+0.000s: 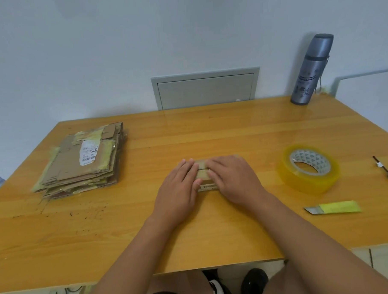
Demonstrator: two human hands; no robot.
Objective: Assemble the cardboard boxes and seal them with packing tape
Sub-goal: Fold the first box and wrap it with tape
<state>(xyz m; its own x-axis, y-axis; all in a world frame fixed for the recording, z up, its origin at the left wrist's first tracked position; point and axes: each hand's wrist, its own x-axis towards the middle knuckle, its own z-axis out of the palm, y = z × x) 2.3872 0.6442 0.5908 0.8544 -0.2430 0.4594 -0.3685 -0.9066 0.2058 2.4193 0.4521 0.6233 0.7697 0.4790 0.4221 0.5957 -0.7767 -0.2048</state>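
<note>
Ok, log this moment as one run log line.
small box mid-table, flaps closed | left hand and right hand press flat on top | tape roll untouched at right | seam not visibly taped

Little here can truly be read. On the top sheet of the stack of flattened cardboard (82,160) to my left sits a white shipping label (88,152) with barcodes and small print; I make out something like "507" among the digits, upside down to me, but the rest is too small. The small cardboard box (204,177) under my hands carries a row of tiny printed characters on the side facing me, unreadable. The grey flask (311,70) at the far right of the table has pale printed marks and pictures on its body, blurred beyond reading.
</note>
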